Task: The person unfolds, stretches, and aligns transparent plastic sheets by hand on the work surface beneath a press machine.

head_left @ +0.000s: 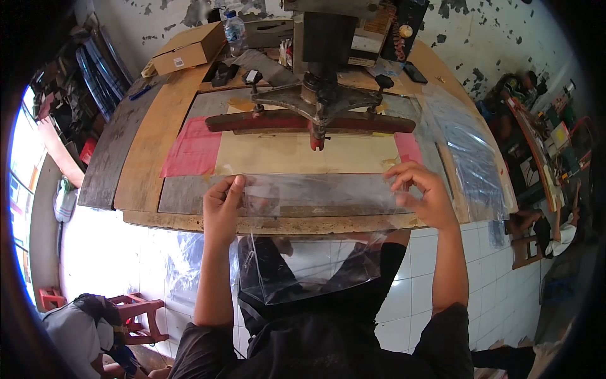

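Observation:
A clear plastic sheet or bag (315, 265) hangs over the table's front edge above my lap. My left hand (225, 201) pinches its upper left corner between thumb and fingers. At its upper right corner is my right hand (421, 192), with curled fingers and the thumb close to them; the film's edge reaches these fingertips. Beyond both hands stands a press with a red-edged horizontal bar (278, 121), above a pale yellow board (271, 155) with pink tape (192, 146) at its left end.
A cardboard box (189, 49), a water bottle (235, 33) and a phone (415, 72) are at the table's back. Stacked clear plastic (470, 158) lies on the right side. A person (79, 335) sits at lower left by a red stool (144, 316); others are at right.

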{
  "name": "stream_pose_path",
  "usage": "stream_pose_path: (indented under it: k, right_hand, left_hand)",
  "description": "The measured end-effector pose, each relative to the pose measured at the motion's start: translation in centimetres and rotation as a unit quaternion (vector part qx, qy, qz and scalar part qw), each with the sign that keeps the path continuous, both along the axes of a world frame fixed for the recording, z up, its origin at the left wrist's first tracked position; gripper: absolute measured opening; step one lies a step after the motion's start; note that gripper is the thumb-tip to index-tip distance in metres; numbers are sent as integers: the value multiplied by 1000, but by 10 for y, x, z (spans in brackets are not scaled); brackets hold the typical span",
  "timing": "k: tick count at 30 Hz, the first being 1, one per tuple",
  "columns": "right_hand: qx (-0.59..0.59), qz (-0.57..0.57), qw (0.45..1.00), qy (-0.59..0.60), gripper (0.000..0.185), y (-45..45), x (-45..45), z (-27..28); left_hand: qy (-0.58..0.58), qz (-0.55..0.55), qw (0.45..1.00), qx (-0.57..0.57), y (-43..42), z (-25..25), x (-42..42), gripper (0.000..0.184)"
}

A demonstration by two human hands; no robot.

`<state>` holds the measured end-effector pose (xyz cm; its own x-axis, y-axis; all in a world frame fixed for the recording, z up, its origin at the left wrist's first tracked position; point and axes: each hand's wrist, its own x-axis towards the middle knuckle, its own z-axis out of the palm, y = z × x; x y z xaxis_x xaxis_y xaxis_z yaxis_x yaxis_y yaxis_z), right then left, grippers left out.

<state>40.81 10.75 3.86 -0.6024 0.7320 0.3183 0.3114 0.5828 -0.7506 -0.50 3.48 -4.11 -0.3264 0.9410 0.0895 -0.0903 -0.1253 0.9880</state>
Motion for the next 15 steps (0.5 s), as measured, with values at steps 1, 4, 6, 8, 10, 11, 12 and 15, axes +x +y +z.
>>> stream_pose_path:
  k: [1, 4, 6, 8, 10, 11, 12, 15]
  right_hand:
    - [-1, 0, 1000, 0, 22, -5, -4, 4]
    - [-28, -22, 999, -4, 21, -14, -12, 4]
    - [-71, -8, 995, 73, 20, -8, -9, -11]
    - [-74, -9, 994, 84, 20, -7, -8, -16]
    - [-77, -8, 992, 96, 21, -8, -13, -16]
    - [-55, -15, 994, 88, 21, -11, -16, -15]
    - [-32, -21, 996, 81, 21, -12, -18, -14]
    - [-56, -27, 995, 83, 20, -8, -15, -22]
  left_hand:
    - [7, 1, 1000, -4, 1, -6, -6, 31]
    - [12, -3, 1000, -15, -1, -13, -13, 32]
    - [-6, -3, 1000, -7, -2, -14, -11, 31]
    - [-26, -4, 1000, 3, -3, -11, -7, 31]
    - [-19, 11, 1000, -12, -4, -4, -4, 31]
    - [-19, 10, 1000, -12, -5, -4, -4, 31]
    - [-23, 6, 1000, -2, -4, -4, -4, 31]
    - [-28, 1, 1000, 15, -6, -3, -3, 31]
